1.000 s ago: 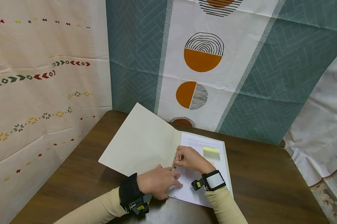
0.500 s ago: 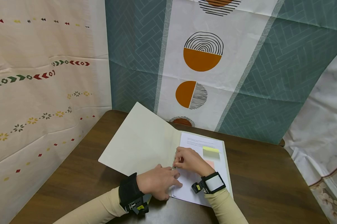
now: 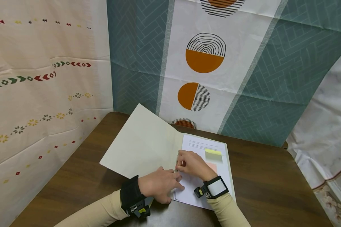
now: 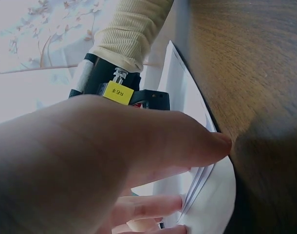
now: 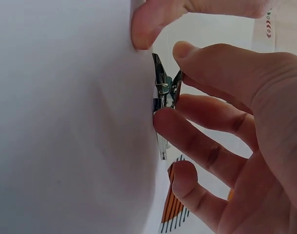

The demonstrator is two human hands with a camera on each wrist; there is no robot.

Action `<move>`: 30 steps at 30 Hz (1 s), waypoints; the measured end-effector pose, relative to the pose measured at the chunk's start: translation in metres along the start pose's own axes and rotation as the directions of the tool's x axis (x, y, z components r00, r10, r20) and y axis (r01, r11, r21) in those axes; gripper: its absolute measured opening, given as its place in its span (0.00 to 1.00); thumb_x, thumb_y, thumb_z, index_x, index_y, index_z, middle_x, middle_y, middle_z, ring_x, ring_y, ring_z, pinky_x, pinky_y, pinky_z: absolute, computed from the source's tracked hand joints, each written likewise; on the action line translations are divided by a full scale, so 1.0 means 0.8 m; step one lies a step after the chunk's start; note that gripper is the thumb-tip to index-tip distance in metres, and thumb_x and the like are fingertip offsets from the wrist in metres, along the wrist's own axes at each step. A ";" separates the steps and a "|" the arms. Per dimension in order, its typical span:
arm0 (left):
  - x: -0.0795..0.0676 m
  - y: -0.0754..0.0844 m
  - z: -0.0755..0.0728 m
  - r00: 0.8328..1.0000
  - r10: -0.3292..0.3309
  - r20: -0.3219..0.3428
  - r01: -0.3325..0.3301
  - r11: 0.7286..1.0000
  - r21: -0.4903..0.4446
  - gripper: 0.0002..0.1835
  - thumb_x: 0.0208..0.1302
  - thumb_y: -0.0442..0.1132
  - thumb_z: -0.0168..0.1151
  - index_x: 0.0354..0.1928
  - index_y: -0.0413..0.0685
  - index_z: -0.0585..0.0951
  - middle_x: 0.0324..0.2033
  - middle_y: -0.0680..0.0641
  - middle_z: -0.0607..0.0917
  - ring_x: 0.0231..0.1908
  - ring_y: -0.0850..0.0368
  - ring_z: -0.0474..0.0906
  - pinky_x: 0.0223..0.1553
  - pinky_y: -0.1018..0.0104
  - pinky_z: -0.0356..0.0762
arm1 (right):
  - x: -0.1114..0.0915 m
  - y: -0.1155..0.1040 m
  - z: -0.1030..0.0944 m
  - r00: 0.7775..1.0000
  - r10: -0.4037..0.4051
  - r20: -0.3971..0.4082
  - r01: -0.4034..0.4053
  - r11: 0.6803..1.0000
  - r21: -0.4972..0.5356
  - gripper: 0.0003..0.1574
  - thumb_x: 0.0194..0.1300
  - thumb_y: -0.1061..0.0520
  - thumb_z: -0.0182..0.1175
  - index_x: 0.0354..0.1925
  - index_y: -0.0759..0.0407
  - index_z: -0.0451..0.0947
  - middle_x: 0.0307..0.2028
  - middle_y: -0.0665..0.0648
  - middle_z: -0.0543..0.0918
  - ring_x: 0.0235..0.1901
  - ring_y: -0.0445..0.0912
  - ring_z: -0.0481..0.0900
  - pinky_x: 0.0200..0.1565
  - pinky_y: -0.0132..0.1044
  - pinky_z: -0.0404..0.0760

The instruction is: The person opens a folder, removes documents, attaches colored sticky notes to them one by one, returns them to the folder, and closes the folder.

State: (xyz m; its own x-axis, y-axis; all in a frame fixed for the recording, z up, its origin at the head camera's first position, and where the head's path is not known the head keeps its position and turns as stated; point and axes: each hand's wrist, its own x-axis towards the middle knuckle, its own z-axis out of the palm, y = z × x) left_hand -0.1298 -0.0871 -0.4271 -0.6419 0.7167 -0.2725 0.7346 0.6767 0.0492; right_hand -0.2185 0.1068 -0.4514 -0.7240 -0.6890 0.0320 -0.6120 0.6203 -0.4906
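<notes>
A pale file folder lies open, its cover spread to the left and a stack of white papers on its right side. A metal spring clip sits along the fold, mostly hidden by the hands in the head view. My right hand holds the clip's raised lever, thumb on the lever and fingers curled about the clip. My left hand rests on the folder and the papers' left edge near the lower fold, fingers extended. In the left wrist view its thumb lies along the lower edge.
A yellow sticky note and a pink one are on the top sheet. The brown wooden table extends to both sides. Patterned cloths hang behind and beside it.
My right hand shifts very slightly down at the clip, and a bit more of the pink sticky note shows. The left hand, folder and papers stay in place.
</notes>
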 end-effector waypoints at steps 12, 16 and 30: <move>0.000 0.002 -0.002 1.000 -0.004 0.002 0.004 1.000 0.003 0.32 0.68 0.58 0.79 0.73 0.82 0.83 0.74 0.60 0.80 0.68 0.61 0.80 0.58 0.51 0.84 | -0.003 -0.005 0.005 1.000 0.001 -0.016 -0.002 0.997 -0.075 0.12 0.66 0.61 0.80 0.27 0.50 0.91 0.33 0.47 0.78 0.31 0.35 0.71 0.37 0.29 0.69; 0.000 0.001 -0.002 1.000 -0.002 -0.002 0.002 1.000 0.009 0.32 0.68 0.58 0.78 0.73 0.82 0.83 0.74 0.60 0.81 0.67 0.60 0.81 0.57 0.52 0.84 | -0.003 -0.005 0.005 1.000 -0.006 -0.027 0.003 0.996 -0.091 0.13 0.66 0.62 0.80 0.26 0.51 0.91 0.33 0.47 0.78 0.31 0.35 0.71 0.35 0.30 0.69; 0.000 0.000 -0.001 1.000 0.005 0.003 -0.005 1.000 0.010 0.31 0.68 0.59 0.77 0.73 0.82 0.83 0.74 0.60 0.80 0.67 0.60 0.80 0.56 0.53 0.83 | -0.004 -0.009 0.016 0.996 -0.029 -0.083 0.019 0.993 -0.114 0.14 0.62 0.66 0.76 0.23 0.52 0.88 0.31 0.47 0.75 0.28 0.37 0.68 0.31 0.30 0.64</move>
State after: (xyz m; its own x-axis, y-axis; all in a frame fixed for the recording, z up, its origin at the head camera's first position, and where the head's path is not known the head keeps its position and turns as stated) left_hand -0.1301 -0.0865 -0.4262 -0.6377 0.7195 -0.2750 0.7399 0.6715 0.0410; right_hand -0.2079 0.1001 -0.4590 -0.7302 -0.6729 0.1184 -0.6579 0.6458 -0.3875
